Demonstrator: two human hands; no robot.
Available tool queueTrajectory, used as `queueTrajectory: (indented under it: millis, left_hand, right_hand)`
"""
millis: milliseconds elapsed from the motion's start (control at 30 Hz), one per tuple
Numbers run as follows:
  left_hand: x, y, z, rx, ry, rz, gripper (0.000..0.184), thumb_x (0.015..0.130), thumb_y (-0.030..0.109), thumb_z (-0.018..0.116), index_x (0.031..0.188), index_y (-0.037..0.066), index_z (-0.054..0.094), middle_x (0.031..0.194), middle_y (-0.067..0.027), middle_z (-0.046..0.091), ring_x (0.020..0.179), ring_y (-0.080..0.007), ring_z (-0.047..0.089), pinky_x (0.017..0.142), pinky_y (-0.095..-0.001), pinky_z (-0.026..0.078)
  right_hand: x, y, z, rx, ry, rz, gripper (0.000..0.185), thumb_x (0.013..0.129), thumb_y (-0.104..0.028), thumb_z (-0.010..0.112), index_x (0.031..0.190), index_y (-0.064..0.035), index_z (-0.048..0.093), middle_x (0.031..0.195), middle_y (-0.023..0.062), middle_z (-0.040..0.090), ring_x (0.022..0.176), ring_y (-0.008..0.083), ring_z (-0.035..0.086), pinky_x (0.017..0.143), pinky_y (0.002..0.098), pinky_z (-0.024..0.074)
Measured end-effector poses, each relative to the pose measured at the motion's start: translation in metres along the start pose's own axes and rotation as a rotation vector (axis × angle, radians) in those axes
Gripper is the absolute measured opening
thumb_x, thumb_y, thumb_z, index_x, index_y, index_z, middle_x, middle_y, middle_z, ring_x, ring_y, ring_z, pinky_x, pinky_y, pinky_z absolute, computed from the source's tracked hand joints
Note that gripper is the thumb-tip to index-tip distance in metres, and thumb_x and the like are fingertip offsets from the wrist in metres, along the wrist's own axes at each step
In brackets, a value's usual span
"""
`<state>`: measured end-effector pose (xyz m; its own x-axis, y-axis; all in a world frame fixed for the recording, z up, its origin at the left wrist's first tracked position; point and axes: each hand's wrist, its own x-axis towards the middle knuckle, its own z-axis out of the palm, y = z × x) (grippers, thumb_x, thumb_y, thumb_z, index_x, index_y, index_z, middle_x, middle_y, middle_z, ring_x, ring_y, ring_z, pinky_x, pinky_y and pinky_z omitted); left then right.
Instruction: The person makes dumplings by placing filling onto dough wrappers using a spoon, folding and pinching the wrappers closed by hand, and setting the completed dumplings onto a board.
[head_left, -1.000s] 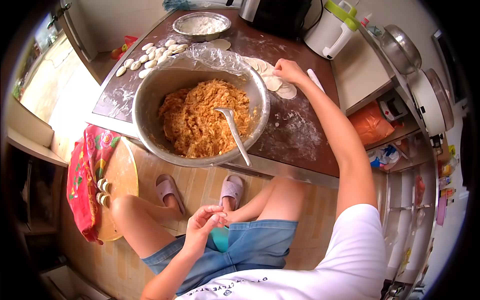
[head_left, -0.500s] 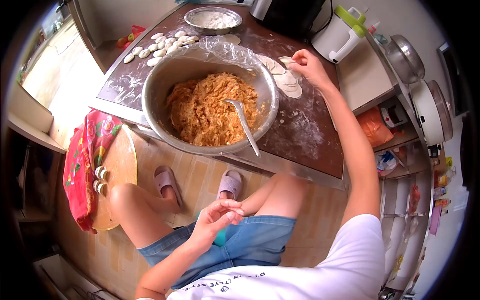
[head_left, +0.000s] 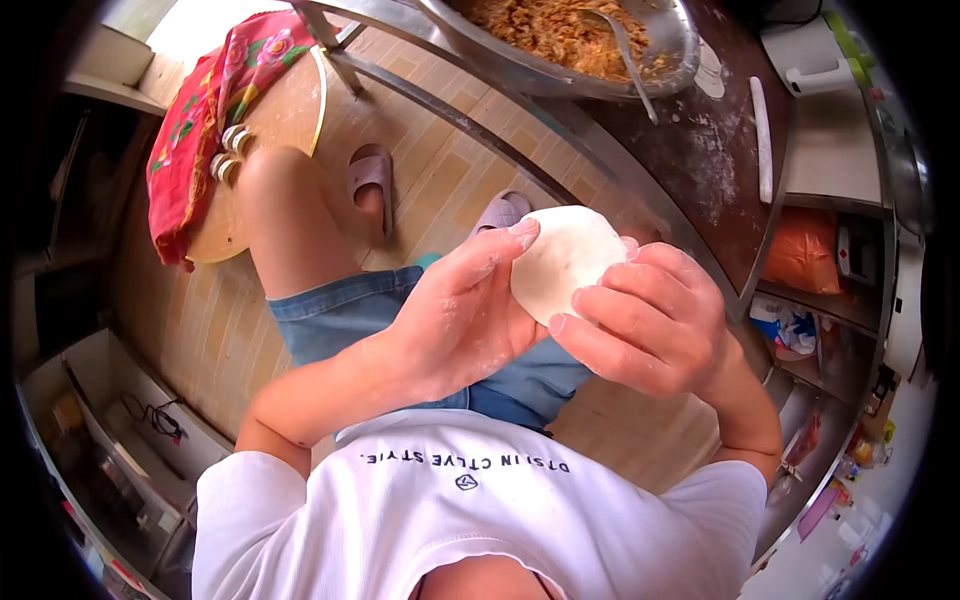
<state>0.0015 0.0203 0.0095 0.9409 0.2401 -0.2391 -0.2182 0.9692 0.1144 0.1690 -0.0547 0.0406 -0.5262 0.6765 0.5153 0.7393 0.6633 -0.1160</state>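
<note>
A round white dumpling wrapper (head_left: 563,262) is held up over my lap, roughly facing the camera. My left hand (head_left: 455,315) supports its left and lower side, with the thumb over the edge. On the opposite edge, my right hand (head_left: 655,320) pinches the dough, its fingers curled along the rim. Flour dusts both hands. Beyond them, a steel bowl (head_left: 535,82) of reddish-brown minced filling (head_left: 545,35) stands on the table, cut off by the top of the view. A metal spoon (head_left: 628,62) leans in the filling with its handle over the rim.
More wrappers (head_left: 710,75) lie beside the bowl, partly hidden by it. A white rolling pin (head_left: 762,140) rests near the right edge of the floury dark tabletop (head_left: 700,165). Shelves with an orange bag (head_left: 803,252) stand at right; a round board (head_left: 285,110) with red cloth (head_left: 200,130) is at left.
My right hand has come back from the wrappers on the table with one wrapper. My left hand has risen and now holds it too. The view has tilted down towards my lap.
</note>
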Motion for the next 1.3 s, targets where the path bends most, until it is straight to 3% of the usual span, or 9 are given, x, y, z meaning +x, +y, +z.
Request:
queueTrajectory:
  millis: [233, 367, 433, 567, 800, 900, 1067, 1167, 1300]
  left_hand:
    - [-0.005, 0.009, -0.004, 0.16, -0.034, 0.085, 0.057, 0.091, 0.037, 0.034, 0.132, -0.002, 0.032, 0.134, -0.0164, 0.038, 0.123, -0.0256, 0.039, 0.102, -0.0371, 0.031]
    - [-0.001, 0.015, -0.023, 0.295, -0.131, 0.085, 0.063, 0.091, 0.045, 0.032, 0.131, -0.004, 0.033, 0.134, -0.0169, 0.038, 0.123, -0.0261, 0.038, 0.103, -0.0375, 0.03]
    - [-0.012, 0.018, -0.005, 0.235, -0.073, -0.153, 0.076, 0.088, 0.059, 0.026, 0.131, -0.004, 0.034, 0.133, -0.0147, 0.039, 0.122, -0.0257, 0.04, 0.103, -0.0379, 0.029]
    - [-0.022, 0.011, -0.023, 0.064, 0.01, -0.168, 0.071, 0.09, 0.056, 0.026, 0.132, -0.001, 0.033, 0.131, -0.0115, 0.042, 0.118, -0.0225, 0.044, 0.1, -0.0347, 0.034]
    - [-0.016, 0.011, -0.029, -0.013, 0.048, 0.0, 0.068, 0.091, 0.054, 0.029, 0.131, 0.0, 0.034, 0.133, -0.0125, 0.04, 0.118, -0.0264, 0.045, 0.098, -0.036, 0.036]
    - [-0.015, 0.017, -0.03, -0.073, -0.064, 0.006, 0.065, 0.091, 0.05, 0.031, 0.131, -0.001, 0.034, 0.135, -0.0154, 0.037, 0.122, -0.0281, 0.04, 0.102, -0.0395, 0.031]
    - [-0.02, 0.021, -0.026, -0.012, 0.062, 0.059, 0.055, 0.086, 0.024, 0.045, 0.13, -0.004, 0.03, 0.134, -0.0205, 0.037, 0.123, -0.0319, 0.039, 0.104, -0.0398, 0.03]
    - [-0.014, 0.026, -0.047, -0.025, 0.121, 0.089, 0.051, 0.085, 0.02, 0.047, 0.127, -0.005, 0.033, 0.132, -0.0227, 0.038, 0.123, -0.0328, 0.039, 0.105, -0.0406, 0.03]
    - [-0.002, 0.029, -0.075, -0.006, 0.277, 0.083, 0.042, 0.087, 0.017, 0.049, 0.122, -0.004, 0.037, 0.127, -0.0212, 0.043, 0.116, -0.0328, 0.047, 0.095, -0.0425, 0.043]
  right_hand:
    - [0.009, -0.01, 0.009, 0.117, 0.019, -0.079, 0.029, 0.058, -0.005, 0.07, 0.085, -0.0115, 0.061, 0.078, -0.0004, 0.058, 0.066, 0.0144, 0.054, 0.059, 0.0279, 0.0462]
    - [0.029, -0.012, 0.005, 0.356, 0.074, 0.107, 0.024, 0.059, -0.007, 0.064, 0.083, -0.0083, 0.06, 0.072, 0.0017, 0.054, 0.065, 0.0145, 0.055, 0.057, 0.0272, 0.0453]
    - [0.036, -0.004, 0.003, 0.446, -0.062, 0.263, 0.027, 0.06, 0.001, 0.064, 0.087, -0.0058, 0.06, 0.08, 0.0055, 0.058, 0.067, 0.017, 0.057, 0.059, 0.0283, 0.0462]
    - [0.041, 0.004, 0.005, 0.632, -0.246, 0.635, 0.032, 0.063, 0.008, 0.063, 0.093, -0.0008, 0.06, 0.088, 0.0093, 0.061, 0.069, 0.0181, 0.058, 0.063, 0.0282, 0.0465]
    - [0.044, 0.002, 0.006, 0.356, -0.046, 0.124, 0.031, 0.058, 0.006, 0.066, 0.087, -0.0051, 0.061, 0.079, 0.0065, 0.06, 0.065, 0.02, 0.057, 0.058, 0.0273, 0.0467]
    - [0.033, -0.003, 0.027, 0.18, 0.015, -0.092, 0.02, 0.059, -0.011, 0.065, 0.078, -0.0083, 0.061, 0.072, 0.0027, 0.055, 0.06, 0.0156, 0.054, 0.054, 0.0259, 0.0468]
    - [0.037, 0.017, -0.017, 0.131, 0.03, 0.066, 0.019, 0.068, -0.013, 0.069, 0.085, -0.0067, 0.063, 0.079, 0.0059, 0.061, 0.065, 0.0195, 0.057, 0.057, 0.0307, 0.0491]
    - [0.032, 0.081, -0.047, -0.222, -0.132, 0.261, 0.042, 0.067, -0.027, 0.07, 0.101, -0.0062, 0.061, 0.087, 0.0068, 0.058, 0.077, 0.0245, 0.053, 0.067, 0.0331, 0.0445]
    - [0.035, 0.121, -0.029, -0.229, -0.28, 0.126, 0.041, 0.069, -0.035, 0.066, 0.102, -0.0116, 0.062, 0.075, 0.0032, 0.049, 0.072, 0.0224, 0.049, 0.065, 0.0339, 0.044]
